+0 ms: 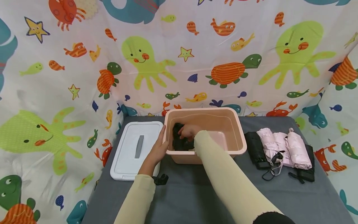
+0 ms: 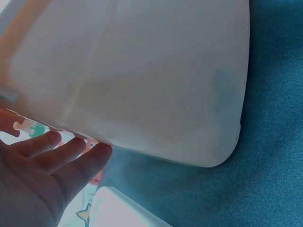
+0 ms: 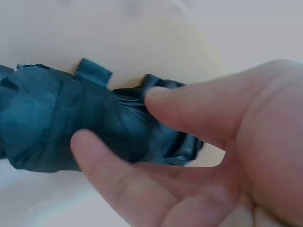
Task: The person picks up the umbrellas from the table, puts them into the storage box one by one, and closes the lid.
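Fingers of the right hand reach down inside the bin, thumb and forefinger spread well apart and loosely bent over a black folded umbrella; whether the tips press on it I cannot tell. Those of the left hand are nearly straight, laid against the bin's left side near the rim. Behind everything hangs a white curtain printed with octopuses, turtles, crabs and fish. Before it stands a table covered in dark gray cloth. On this sits the peach plastic bin, with the umbrella lying at the left end of its floor. Just left of the bin is a flat white lid with a gray handle. Well to the right, pink and black folded umbrellas lie side by side, thin cords trailing toward the near edge.
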The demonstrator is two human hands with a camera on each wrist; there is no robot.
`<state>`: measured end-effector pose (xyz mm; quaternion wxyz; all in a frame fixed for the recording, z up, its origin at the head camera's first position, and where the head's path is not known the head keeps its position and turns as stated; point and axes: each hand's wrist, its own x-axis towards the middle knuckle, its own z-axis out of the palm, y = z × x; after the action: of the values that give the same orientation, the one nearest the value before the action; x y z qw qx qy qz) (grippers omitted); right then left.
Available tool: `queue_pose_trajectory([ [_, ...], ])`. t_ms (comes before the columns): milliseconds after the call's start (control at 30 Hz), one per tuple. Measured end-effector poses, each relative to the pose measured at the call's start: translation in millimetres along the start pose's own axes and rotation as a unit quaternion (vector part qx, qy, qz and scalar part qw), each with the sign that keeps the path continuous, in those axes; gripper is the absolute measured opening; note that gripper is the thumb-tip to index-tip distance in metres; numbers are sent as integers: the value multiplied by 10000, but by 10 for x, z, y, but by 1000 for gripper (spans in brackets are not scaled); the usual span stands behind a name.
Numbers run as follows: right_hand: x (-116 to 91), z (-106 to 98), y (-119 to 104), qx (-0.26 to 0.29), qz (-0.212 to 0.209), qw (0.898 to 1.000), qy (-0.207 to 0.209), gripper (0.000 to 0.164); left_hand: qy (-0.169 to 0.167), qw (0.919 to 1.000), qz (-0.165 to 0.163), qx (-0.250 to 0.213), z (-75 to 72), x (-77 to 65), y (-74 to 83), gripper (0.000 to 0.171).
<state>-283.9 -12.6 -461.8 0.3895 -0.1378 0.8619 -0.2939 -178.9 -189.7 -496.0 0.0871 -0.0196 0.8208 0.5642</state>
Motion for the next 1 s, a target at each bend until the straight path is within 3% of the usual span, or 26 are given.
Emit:
queue_pose_trajectory([
  [200,-127,-109,99,538,-2,9986,14,41,3,9997,-107,234,30,-38,14,75],
  [567,-614,-441,36,645,-204,9975,192,41,-156,9997,-30,197,-4,7,29,75],
  [800,-861,-553,112,1012,-313,9938,346,41,141,9973,-12,720,7,6,88,68],
  [1000,-1086,-610,204,1184,-434,9906,527,41,157,9972,45,726,4,-17,89,65],
])
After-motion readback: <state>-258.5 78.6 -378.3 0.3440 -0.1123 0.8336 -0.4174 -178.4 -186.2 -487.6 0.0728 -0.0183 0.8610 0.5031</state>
